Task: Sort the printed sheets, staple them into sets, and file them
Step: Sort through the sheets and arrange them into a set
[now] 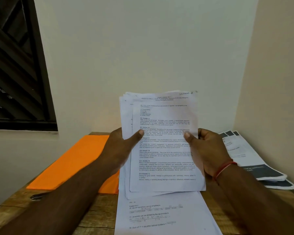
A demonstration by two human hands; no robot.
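Observation:
A loose stack of printed sheets stands upright above the table, its top page headed by a handwritten "Section 2". My left hand grips the stack's left edge, thumb pressed on the front page. My right hand grips the right edge the same way; a red thread circles that wrist. Below the stack, another pile of printed sheets with maths text lies flat at the table's front. An orange file folder lies flat on the left of the table.
Printed booklets with dark bands lie stacked on the right. A small dark object sits near the folder's front corner. The wooden table stands in a corner between walls; a dark window is at the left.

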